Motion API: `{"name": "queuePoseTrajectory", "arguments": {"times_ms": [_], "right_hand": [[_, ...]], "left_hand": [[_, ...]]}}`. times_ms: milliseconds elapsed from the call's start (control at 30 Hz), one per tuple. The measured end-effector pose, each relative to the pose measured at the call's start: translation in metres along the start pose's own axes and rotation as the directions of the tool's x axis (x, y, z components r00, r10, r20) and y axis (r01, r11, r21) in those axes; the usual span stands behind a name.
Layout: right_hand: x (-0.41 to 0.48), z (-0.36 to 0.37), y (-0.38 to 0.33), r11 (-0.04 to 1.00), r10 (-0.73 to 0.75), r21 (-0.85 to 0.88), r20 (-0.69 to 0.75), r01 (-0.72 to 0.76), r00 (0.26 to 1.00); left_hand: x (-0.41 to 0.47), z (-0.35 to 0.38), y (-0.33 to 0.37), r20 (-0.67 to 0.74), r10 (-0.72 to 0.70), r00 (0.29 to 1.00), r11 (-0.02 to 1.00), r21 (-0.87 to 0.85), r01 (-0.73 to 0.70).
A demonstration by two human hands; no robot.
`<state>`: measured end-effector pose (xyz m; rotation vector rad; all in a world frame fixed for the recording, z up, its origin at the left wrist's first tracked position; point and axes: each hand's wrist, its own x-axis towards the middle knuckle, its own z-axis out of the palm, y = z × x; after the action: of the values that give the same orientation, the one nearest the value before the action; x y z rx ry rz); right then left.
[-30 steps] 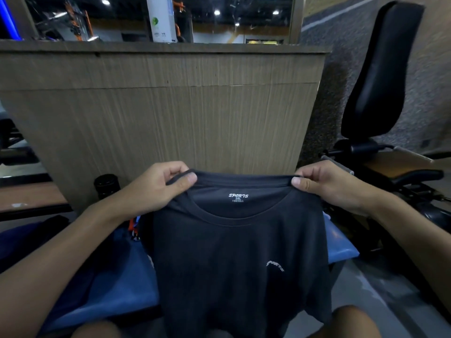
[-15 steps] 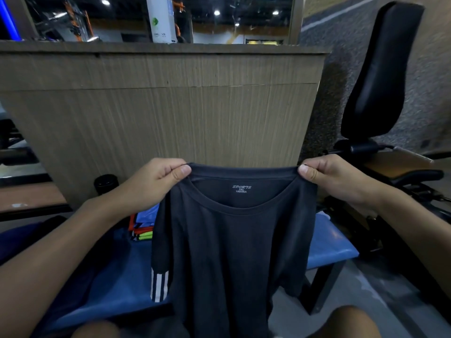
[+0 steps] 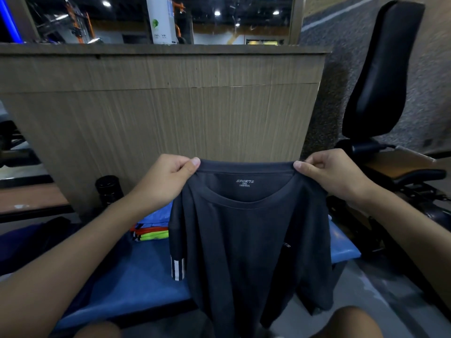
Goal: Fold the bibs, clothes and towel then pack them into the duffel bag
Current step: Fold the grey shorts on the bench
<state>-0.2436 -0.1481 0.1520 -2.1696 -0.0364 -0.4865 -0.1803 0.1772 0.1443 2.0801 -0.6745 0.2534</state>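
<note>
A dark navy T-shirt (image 3: 246, 242) hangs upright in front of me, its collar label facing me and white stripes on one sleeve. My left hand (image 3: 168, 178) pinches the left shoulder by the collar, and my right hand (image 3: 329, 174) pinches the right shoulder. The shirt dangles over a blue padded bench (image 3: 136, 274). Behind the shirt's left side lies a small stack of folded bibs (image 3: 151, 231) in blue, orange and neon yellow. A dark bag-like shape (image 3: 29, 240) sits at the far left of the bench; I cannot tell if it is the duffel bag.
A wooden panel wall (image 3: 170, 113) stands close behind the bench. A black bottle (image 3: 108, 191) stands at its foot. A black gym machine with an upright seat pad (image 3: 380, 69) fills the right side. My knees show at the bottom edge.
Both hands have lifted the shirt higher off the bench and it now hangs freely. The striped sleeve and the stack of bibs behind it have come into view.
</note>
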Motion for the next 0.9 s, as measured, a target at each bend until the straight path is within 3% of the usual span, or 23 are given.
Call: {"name": "queuePoseTrajectory", "arguments": {"times_ms": [133, 300, 467, 667, 900], "right_hand": [[-0.001, 0.019, -0.01, 0.985, 0.114, 0.144, -0.108, -0.098, 0.988], [-0.014, 0.048, -0.039, 0.91, 0.169, 0.363, 0.113, -0.199, 0.979], [-0.021, 0.073, -0.058, 0.938, 0.116, 0.316, 0.096, -0.141, 0.989], [-0.025, 0.078, -0.057, 0.953, 0.104, 0.284, 0.031, -0.109, 0.994], [-0.027, 0.077, -0.058, 0.97, 0.077, 0.228, 0.028, -0.081, 0.997]], "left_hand": [[0.003, 0.024, 0.019, -0.171, -0.088, 0.981, 0.996, -0.004, 0.089], [0.009, 0.055, 0.042, -0.15, -0.033, 0.988, 0.995, 0.086, 0.047], [0.01, 0.072, 0.053, -0.098, 0.013, 0.995, 0.998, 0.067, -0.007], [0.001, 0.071, 0.055, 0.038, -0.035, 0.999, 0.999, -0.036, 0.037], [0.0, 0.063, 0.053, 0.174, -0.055, 0.983, 0.998, -0.022, 0.06]]}}
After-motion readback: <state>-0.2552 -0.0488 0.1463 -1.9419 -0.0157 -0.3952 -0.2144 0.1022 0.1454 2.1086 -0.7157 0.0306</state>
